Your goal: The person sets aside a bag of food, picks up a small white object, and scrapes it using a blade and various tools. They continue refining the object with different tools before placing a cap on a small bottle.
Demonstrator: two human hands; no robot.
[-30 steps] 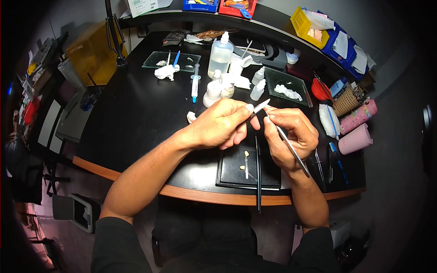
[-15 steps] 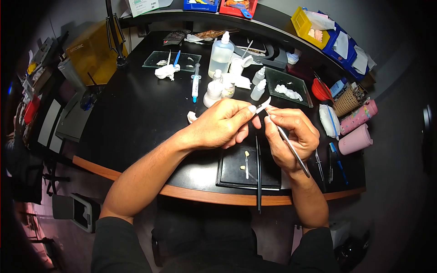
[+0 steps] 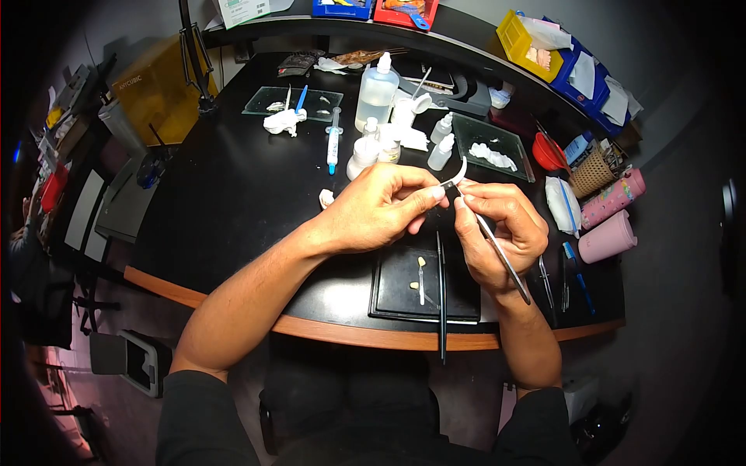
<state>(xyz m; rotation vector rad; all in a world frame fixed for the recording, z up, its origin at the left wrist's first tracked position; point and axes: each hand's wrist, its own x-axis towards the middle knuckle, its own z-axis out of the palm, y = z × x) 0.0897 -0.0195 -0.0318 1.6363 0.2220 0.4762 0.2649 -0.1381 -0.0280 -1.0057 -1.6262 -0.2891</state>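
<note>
My left hand (image 3: pixel 385 208) pinches a small white curved strip (image 3: pixel 461 172) between thumb and fingers. A dark spot shows beside the thumb tip; what it is I cannot make out. My right hand (image 3: pixel 509 233) holds a slim metal hand instrument (image 3: pixel 507 264) like a pen, its working tip at the strip and partly hidden by the fingers. Below both hands lies a black square plate (image 3: pixel 388 299) with two small cream tooth-shaped pieces (image 3: pixel 422 262) and a thin clear stick. A long thin black-handled tool (image 3: pixel 443 318) rests across the plate and overhangs the table edge.
Behind my hands stand a large clear bottle (image 3: pixel 377 97), small dropper bottles (image 3: pixel 441 153) and a glass slab (image 3: pixel 493 136). A blue-tipped syringe (image 3: pixel 333 144) lies left of them. To the right are a pink cup (image 3: pixel 608 238), a blue brush (image 3: pixel 578 278) and a red bowl (image 3: pixel 548 154).
The white strip has turned more upright, showing its curve, as my left fingers rotated it. My right hand has shifted slightly right with the instrument.
</note>
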